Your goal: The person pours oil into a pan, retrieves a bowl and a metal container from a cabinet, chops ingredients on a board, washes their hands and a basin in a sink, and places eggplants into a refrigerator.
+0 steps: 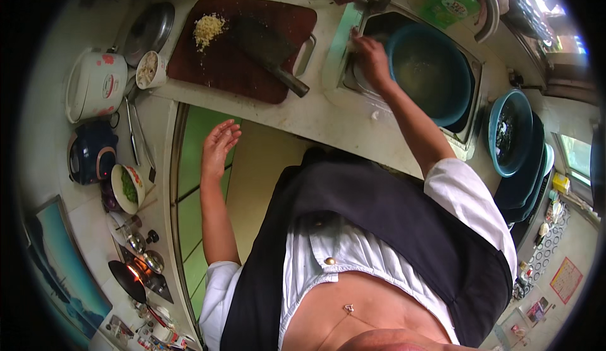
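My left hand (220, 148) is raised in front of the counter's edge. It holds nothing, and its fingers are slightly bent and parted. Over the left side of the sink (348, 78) is my right hand (371, 62), beside the blue plastic basin (393, 57) with cloudy water in it. Blur hides whether its fingers hold anything. On the counter to the left, a dark red cutting board (213, 69) carries a heap of chopped pale food (208, 30), perhaps garlic. A cleaver (265, 50) lies flat on the board, its handle (294, 83) past the front edge.
A curved faucet (490, 7) arches behind the sink. Another blue basin (510, 133) stands at right. Along the left counter are a white rice cooker (97, 86), a small bowl of pale food (150, 70), a bowl of greens (129, 187) and a wok (127, 280) over a lit burner.
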`<action>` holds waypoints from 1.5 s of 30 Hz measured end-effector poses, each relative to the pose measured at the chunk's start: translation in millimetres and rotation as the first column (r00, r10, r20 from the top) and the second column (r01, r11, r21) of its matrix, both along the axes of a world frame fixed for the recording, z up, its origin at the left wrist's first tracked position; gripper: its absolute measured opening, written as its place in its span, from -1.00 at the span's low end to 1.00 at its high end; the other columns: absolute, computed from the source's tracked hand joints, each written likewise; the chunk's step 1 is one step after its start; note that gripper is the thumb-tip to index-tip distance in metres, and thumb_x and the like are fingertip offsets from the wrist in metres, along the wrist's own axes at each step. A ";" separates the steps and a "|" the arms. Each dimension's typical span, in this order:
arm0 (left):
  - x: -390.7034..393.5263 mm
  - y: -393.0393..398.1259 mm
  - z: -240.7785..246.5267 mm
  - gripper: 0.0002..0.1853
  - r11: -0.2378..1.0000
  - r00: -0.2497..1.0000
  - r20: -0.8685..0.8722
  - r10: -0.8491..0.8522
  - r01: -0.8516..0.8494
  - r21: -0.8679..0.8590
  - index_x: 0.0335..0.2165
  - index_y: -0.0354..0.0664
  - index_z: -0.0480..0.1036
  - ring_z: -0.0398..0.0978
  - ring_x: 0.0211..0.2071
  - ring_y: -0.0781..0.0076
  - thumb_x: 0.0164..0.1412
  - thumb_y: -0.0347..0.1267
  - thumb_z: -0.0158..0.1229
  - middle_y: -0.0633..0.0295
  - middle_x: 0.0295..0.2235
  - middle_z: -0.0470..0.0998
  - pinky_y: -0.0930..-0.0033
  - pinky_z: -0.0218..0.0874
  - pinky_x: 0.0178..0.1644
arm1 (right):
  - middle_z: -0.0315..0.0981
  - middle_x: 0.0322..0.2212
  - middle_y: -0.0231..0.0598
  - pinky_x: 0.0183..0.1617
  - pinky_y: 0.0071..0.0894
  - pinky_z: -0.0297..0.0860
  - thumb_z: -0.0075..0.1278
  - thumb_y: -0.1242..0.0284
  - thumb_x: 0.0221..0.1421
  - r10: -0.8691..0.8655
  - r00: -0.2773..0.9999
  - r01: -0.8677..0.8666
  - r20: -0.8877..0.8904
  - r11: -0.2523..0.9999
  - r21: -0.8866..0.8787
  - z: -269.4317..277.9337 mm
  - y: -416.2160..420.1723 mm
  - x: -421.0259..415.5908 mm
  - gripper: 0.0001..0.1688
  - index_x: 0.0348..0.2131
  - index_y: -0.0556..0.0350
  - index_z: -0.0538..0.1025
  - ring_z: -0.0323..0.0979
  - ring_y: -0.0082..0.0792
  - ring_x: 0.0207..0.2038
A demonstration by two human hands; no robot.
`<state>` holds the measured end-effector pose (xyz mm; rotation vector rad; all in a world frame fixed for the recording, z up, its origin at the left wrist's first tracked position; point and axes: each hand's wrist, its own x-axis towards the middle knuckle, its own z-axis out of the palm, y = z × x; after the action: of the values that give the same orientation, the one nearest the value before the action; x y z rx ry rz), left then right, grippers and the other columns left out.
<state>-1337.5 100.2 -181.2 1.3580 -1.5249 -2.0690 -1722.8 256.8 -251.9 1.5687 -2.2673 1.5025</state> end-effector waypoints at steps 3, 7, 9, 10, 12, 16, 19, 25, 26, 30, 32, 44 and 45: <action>-8.5 -19.9 -9.8 -0.71 0.997 0.998 -0.023 -0.062 0.063 0.038 -0.14 -0.22 0.30 0.39 -0.24 0.52 0.13 -0.41 -0.07 0.24 -0.25 0.43 0.52 0.20 -0.15 | 0.36 -0.22 -0.22 -0.11 -0.33 0.23 -0.10 0.53 -0.18 0.210 0.930 -0.142 -0.301 0.963 0.231 -3.9 -25.3 44.7 -0.53 -0.15 -0.08 0.38 0.29 -0.18 -0.14; -6.3 -43.0 -4.9 -0.71 0.996 0.997 -0.001 -0.080 0.080 0.025 -0.14 -0.24 0.30 0.38 -0.24 0.52 0.13 -0.41 -0.07 0.23 -0.25 0.42 0.52 0.19 -0.14 | 0.25 -0.12 -0.26 -0.06 -0.30 0.18 -0.06 0.55 -0.24 0.003 0.982 0.048 -0.188 0.962 0.268 -26.1 -25.6 -11.0 -0.44 -0.12 -0.14 0.35 0.21 -0.18 -0.08; 10.3 -56.0 -8.5 -0.70 0.996 0.996 0.024 -0.080 0.081 -0.046 -0.13 -0.24 0.29 0.38 -0.23 0.51 0.13 -0.41 -0.07 0.22 -0.23 0.41 0.50 0.19 -0.12 | 0.29 -0.21 -0.18 -0.11 -0.27 0.21 -0.04 0.61 -0.33 -0.220 0.920 0.332 -0.325 0.879 0.343 -31.1 -18.0 -38.5 -0.45 -0.19 -0.02 0.38 0.25 -0.11 -0.16; 12.3 -62.0 -9.0 -0.69 0.994 0.997 0.029 -0.075 0.077 -0.081 -0.12 -0.24 0.28 0.38 -0.23 0.50 0.13 -0.40 -0.07 0.21 -0.22 0.40 0.48 0.19 -0.11 | 0.29 -0.22 -0.17 -0.12 -0.27 0.22 -0.06 0.62 -0.33 -0.233 0.915 0.337 -0.330 0.891 0.305 -24.5 -27.0 -44.6 -0.46 -0.19 -0.01 0.38 0.25 -0.10 -0.17; 12.0 -76.2 -3.5 -0.70 0.995 0.998 0.036 -0.052 0.055 -0.085 -0.13 -0.25 0.29 0.37 -0.23 0.51 0.13 -0.41 -0.07 0.21 -0.23 0.41 0.49 0.18 -0.12 | 0.28 -0.23 -0.17 -0.14 -0.26 0.24 -0.09 0.62 -0.31 -0.189 0.921 0.262 -0.340 0.948 0.181 -6.2 -51.5 -52.3 -0.48 -0.20 -0.01 0.39 0.25 -0.09 -0.18; -2.2 -100.8 1.0 -0.70 0.996 0.999 0.014 -0.050 0.051 -0.075 -0.14 -0.24 0.30 0.37 -0.23 0.51 0.12 -0.40 -0.05 0.22 -0.24 0.41 0.50 0.18 -0.13 | 0.25 -0.16 -0.19 -0.06 -0.27 0.21 -0.08 0.57 -0.23 -0.045 0.931 0.084 -0.362 0.992 0.094 29.9 -140.7 -49.4 -0.51 -0.17 -0.06 0.40 0.22 -0.10 -0.10; -20.1 -104.7 2.5 -0.69 0.993 0.995 -0.014 -0.098 0.097 -0.072 -0.14 -0.25 0.30 0.37 -0.23 0.51 0.12 -0.39 -0.04 0.23 -0.24 0.41 0.50 0.17 -0.13 | 0.25 -0.11 -0.34 -0.02 -0.26 0.16 0.01 0.42 -0.27 0.042 0.718 0.160 -0.695 0.961 0.224 14.6 -185.6 -85.0 -0.45 -0.13 -0.18 0.39 0.22 -0.16 -0.10; 4.0 -97.8 -11.5 -0.68 0.993 0.993 0.026 -0.115 0.116 -0.030 -0.12 -0.28 0.28 0.36 -0.20 0.45 0.13 -0.40 -0.07 0.17 -0.24 0.40 0.45 0.17 -0.09 | 0.37 -0.17 -0.49 -0.13 -0.37 0.24 0.09 0.40 -0.35 0.049 0.998 -0.021 -0.044 0.874 0.485 20.1 -232.0 -94.3 -0.36 -0.12 -0.28 0.37 0.28 -0.33 -0.16; 12.5 -98.5 -15.9 -0.68 0.997 0.996 0.034 -0.080 0.080 -0.012 -0.12 -0.28 0.28 0.36 -0.20 0.45 0.13 -0.41 -0.07 0.17 -0.24 0.40 0.44 0.17 -0.09 | 0.40 -0.19 -0.46 -0.20 -0.39 0.29 0.07 0.42 -0.35 0.063 0.972 -0.159 0.228 0.888 0.432 24.1 -246.4 -89.9 -0.38 -0.13 -0.27 0.38 0.33 -0.32 -0.21; 17.5 -102.3 -21.7 -0.69 1.000 0.996 0.092 0.008 -0.009 0.015 -0.13 -0.30 0.28 0.35 -0.20 0.43 0.13 -0.42 -0.08 0.16 -0.24 0.40 0.42 0.16 -0.07 | 0.41 -0.27 -0.39 -0.22 -0.32 0.33 0.08 0.38 -0.40 0.313 0.934 -0.155 -0.172 0.790 0.593 31.6 -315.9 -26.0 -0.41 -0.19 -0.23 0.42 0.34 -0.22 -0.24; -4.8 -107.7 -15.0 -0.70 1.000 0.998 0.065 -0.011 0.012 -0.022 -0.14 -0.30 0.28 0.36 -0.21 0.43 0.13 -0.42 -0.08 0.16 -0.24 0.40 0.42 0.16 -0.07 | 0.34 -0.18 -0.33 -0.13 -0.31 0.28 0.07 0.31 -0.35 0.272 0.860 -0.080 -0.432 0.908 0.411 -17.8 -319.9 -32.2 -0.46 -0.20 -0.23 0.44 0.28 -0.16 -0.15; -14.5 -111.6 4.8 -0.68 0.998 0.999 0.013 -0.030 0.031 -0.053 -0.13 -0.29 0.28 0.35 -0.21 0.46 0.14 -0.38 -0.07 0.17 -0.25 0.40 0.45 0.16 -0.07 | 0.01 0.02 0.11 0.06 0.03 0.00 0.06 0.03 -0.29 -0.171 0.817 0.570 -0.551 0.379 0.729 -15.7 -239.1 -137.3 -0.18 -0.03 0.01 0.27 0.00 0.06 0.07; -14.0 -110.6 8.5 -0.69 0.996 0.999 0.029 -0.034 0.036 -0.077 -0.13 -0.29 0.28 0.35 -0.21 0.46 0.14 -0.38 -0.07 0.17 -0.25 0.40 0.46 0.16 -0.07 | -0.07 0.04 0.21 0.08 0.07 -0.05 0.05 0.00 -0.29 -0.259 0.787 0.615 -0.559 0.279 0.737 -6.5 -233.5 -140.6 -0.12 -0.01 0.09 0.23 -0.08 0.13 0.09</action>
<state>-1351.4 -10.3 -172.7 1.3472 -1.6339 -1.9970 -1863.5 23.3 -258.4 0.8518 -3.0302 -0.2962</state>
